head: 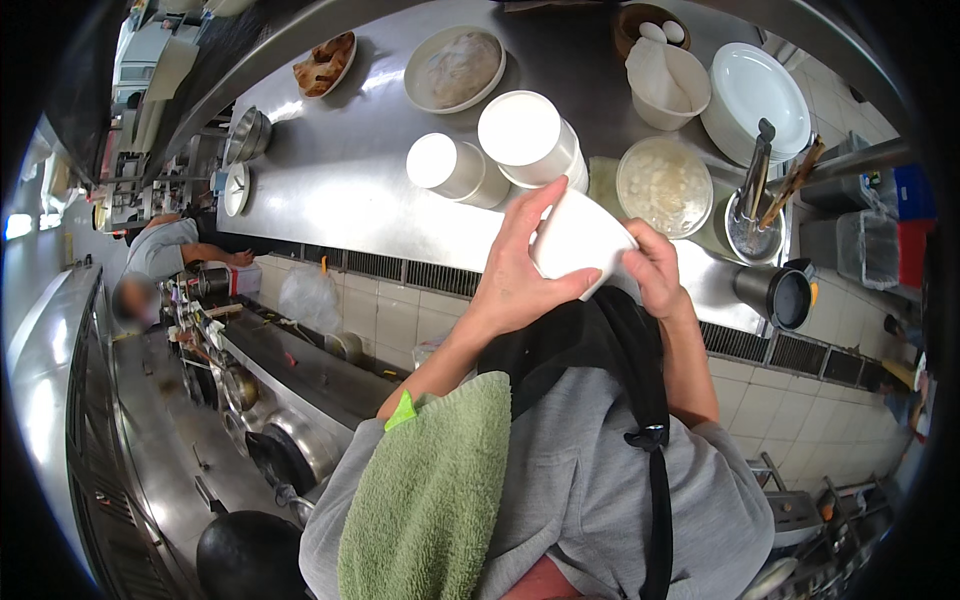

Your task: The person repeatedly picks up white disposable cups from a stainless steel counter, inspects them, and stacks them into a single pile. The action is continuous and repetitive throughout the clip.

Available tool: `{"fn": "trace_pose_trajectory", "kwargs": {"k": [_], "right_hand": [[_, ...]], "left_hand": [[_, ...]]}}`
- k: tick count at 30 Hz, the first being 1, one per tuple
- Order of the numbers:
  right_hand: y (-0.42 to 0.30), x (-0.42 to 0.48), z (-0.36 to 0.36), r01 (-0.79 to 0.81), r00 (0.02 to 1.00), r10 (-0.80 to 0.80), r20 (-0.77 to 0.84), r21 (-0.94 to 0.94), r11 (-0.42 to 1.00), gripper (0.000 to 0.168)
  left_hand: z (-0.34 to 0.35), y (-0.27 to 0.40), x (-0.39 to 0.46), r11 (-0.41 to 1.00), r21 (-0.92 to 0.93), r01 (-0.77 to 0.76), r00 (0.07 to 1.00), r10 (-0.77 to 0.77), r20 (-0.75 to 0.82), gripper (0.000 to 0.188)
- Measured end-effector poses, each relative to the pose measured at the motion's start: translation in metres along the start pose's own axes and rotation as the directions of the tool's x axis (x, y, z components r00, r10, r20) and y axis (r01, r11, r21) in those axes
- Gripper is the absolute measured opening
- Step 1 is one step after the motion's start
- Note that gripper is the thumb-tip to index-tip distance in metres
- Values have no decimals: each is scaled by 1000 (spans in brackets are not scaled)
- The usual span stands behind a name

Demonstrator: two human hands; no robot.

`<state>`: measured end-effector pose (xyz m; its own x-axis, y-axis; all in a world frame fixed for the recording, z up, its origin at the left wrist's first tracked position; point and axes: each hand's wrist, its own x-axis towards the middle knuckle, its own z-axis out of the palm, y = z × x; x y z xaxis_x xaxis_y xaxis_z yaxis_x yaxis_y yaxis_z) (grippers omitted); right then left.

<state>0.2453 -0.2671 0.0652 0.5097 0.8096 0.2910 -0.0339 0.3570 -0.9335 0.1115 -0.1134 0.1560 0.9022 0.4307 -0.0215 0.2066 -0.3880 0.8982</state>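
A white paper tub (581,240) is held tilted in front of my chest, over the front edge of the steel counter (315,180). My left hand (521,262) wraps around its left side, with the thumb along the lower edge. Against its right end rest the fingers and thumb of my right hand (654,270). Just beyond my hands stand a large upturned stack of white tubs (519,129) and a smaller stack (450,169). To their right sits a round container with a clear lid (664,187), pale round pieces visible inside. What the held tub contains is hidden.
White plates (761,94) are stacked at the right, near a pot of utensils (752,232) and a black jug (776,296). Farther back are a bowl with a plastic bag (457,71) and browned food (324,66). Another person (161,251) works at the left.
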Motion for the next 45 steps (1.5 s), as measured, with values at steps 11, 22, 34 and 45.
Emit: {"fn": "trace_pose_trajectory", "kwargs": {"k": [11, 22, 34, 45], "right_hand": [[-7, -7, 22, -137, 987, 150, -49, 209, 968, 34], [-8, -4, 18, -170, 981, 186, -53, 221, 960, 30], [-16, 0, 22, -200, 976, 215, -30, 264, 944, 38], [-18, 1, 24, -226, 974, 228, 20, 245, 943, 38]], "left_hand": [[5, -6, -3, 868, -492, 69, 995, -94, -27, 74], [1, -10, -4, 839, -545, 15, 1000, -13, 8, 70], [3, -11, 0, 852, -506, 133, 990, -141, 22, 61], [5, -12, 0, 859, -494, 135, 987, -160, -10, 57]]}}
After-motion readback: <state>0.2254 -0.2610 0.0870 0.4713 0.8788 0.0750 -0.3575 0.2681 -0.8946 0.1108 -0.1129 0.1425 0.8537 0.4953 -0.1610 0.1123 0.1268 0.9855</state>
